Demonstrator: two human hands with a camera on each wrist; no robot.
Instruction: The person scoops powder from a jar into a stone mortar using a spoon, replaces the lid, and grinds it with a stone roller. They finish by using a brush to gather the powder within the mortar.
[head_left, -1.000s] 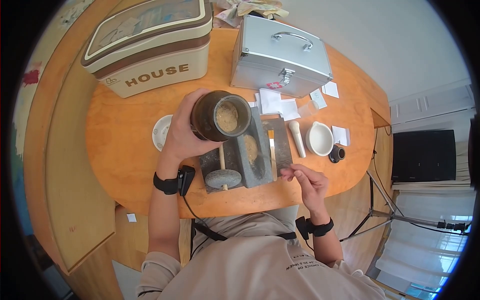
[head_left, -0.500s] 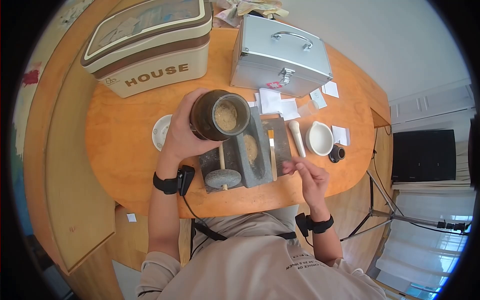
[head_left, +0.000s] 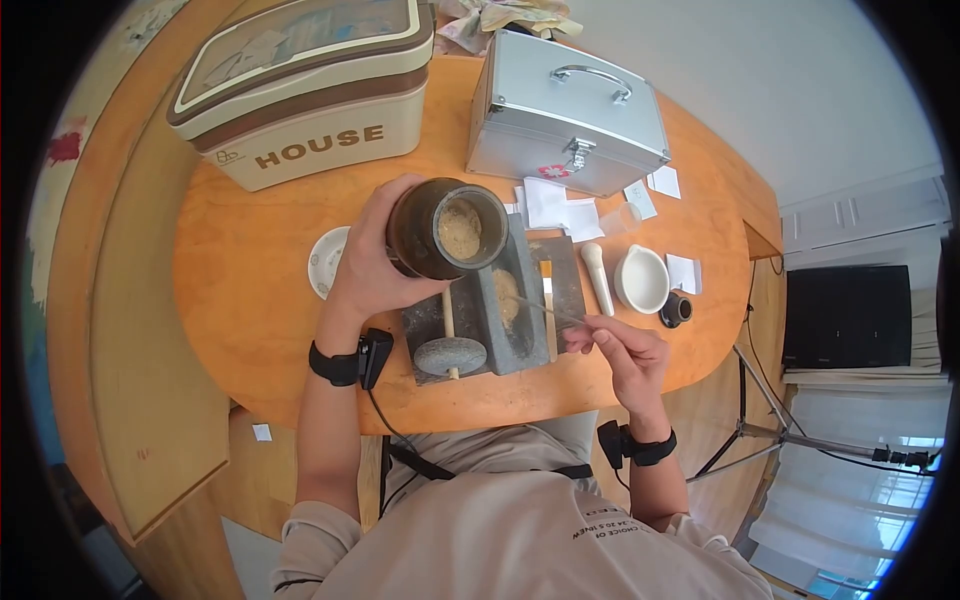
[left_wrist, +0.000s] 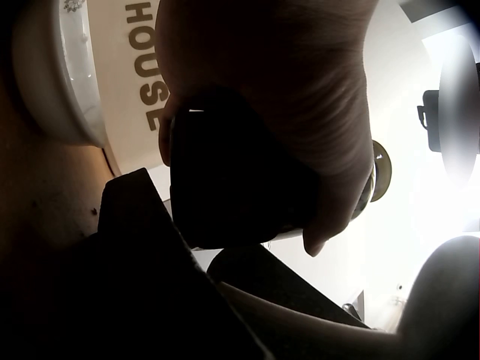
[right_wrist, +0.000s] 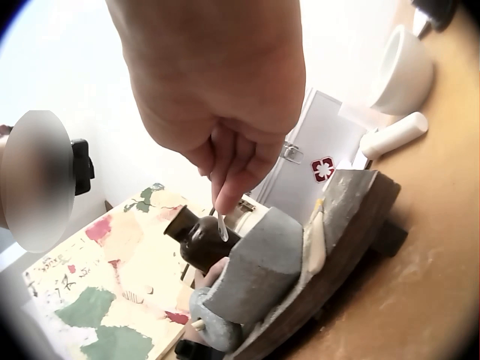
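The left hand [head_left: 372,255] grips a dark jar [head_left: 420,232] from its side, the mouth tilted toward the head camera and tan powder [head_left: 460,229] inside. Pinched in the right hand [head_left: 634,360] is a thin clear stick [head_left: 550,309], its far end over the grey stone trough [head_left: 518,345], which has tan powder in it. In the right wrist view the stick [right_wrist: 223,228] points down from the fingertips of the right hand [right_wrist: 225,97]. The left wrist view shows the left hand [left_wrist: 300,97] around the jar [left_wrist: 232,180], both very dark.
Beside the trough lie a stone wheel [head_left: 450,356] with a wooden handle and a brush [head_left: 549,310]. To the right are a white pestle [head_left: 597,279], a white mortar [head_left: 641,279] and a small dark pot [head_left: 675,310]. A HOUSE box [head_left: 320,140] and silver case [head_left: 570,120] stand behind.
The right hand has shifted slightly right, and the stick in it shows more clearly, slanting over the trough. The left hand keeps its grip on the jar; the whole head view has shifted a little.
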